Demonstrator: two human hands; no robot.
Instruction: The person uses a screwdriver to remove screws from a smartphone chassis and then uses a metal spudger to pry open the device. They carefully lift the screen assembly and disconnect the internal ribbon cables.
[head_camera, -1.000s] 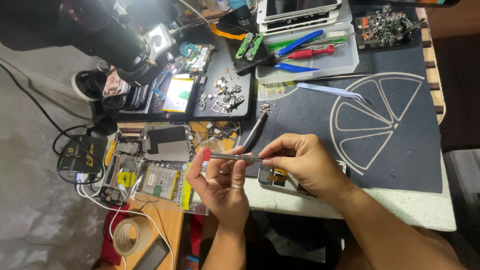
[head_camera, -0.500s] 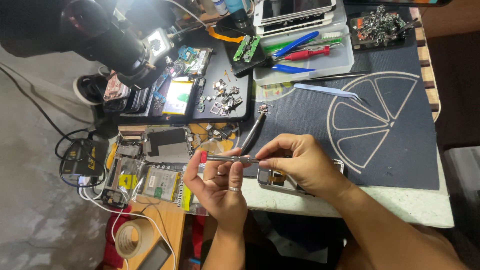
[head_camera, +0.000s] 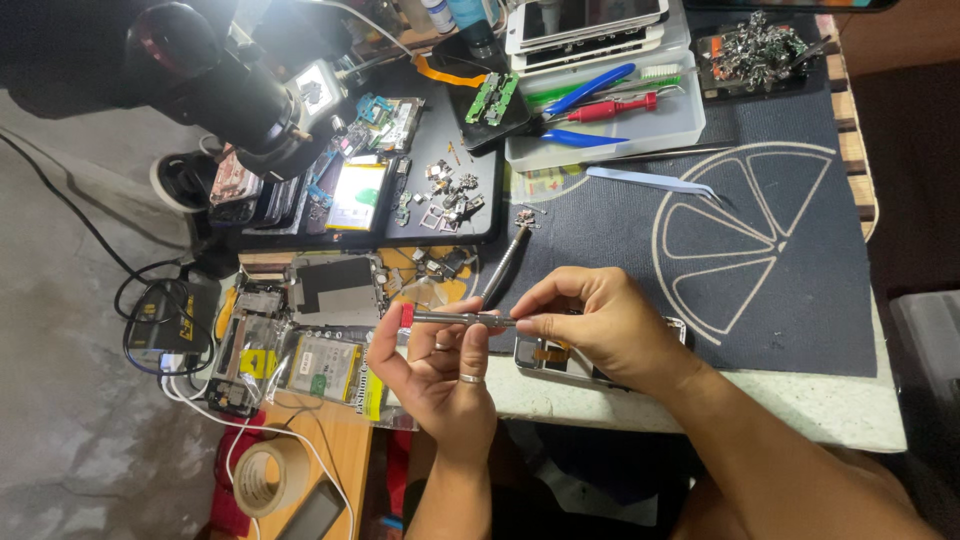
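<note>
a person's two bare hands meet over the near edge of a cluttered repair bench, seen from above. the left hand (head_camera: 440, 365), a ring on one finger, is partly curled, its fingertips pinching a slim metal screwdriver (head_camera: 462, 319) with a red end cap that lies level between the hands. the right hand (head_camera: 600, 325) is curled too, thumb and forefinger closed on the tool's right end. just beneath the right hand, an opened phone (head_camera: 545, 355) with its insides showing lies on the dark work mat (head_camera: 800, 300), which bears a pale citrus-slice outline. a second screwdriver (head_camera: 505, 265) lies just beyond the hands. to the left are bare circuit boards and a phone frame (head_camera: 330, 290). farther off, a black tray (head_camera: 440, 195) holds small metal parts, and a pale tray (head_camera: 620, 125) holds blue-handled pliers (head_camera: 585, 95) and a red-handled tool. tweezers (head_camera: 650, 182) lie on the mat near that tray. a black microscope (head_camera: 215, 85) looms at far left. a roll of tape (head_camera: 260, 478) sits near left.
</note>
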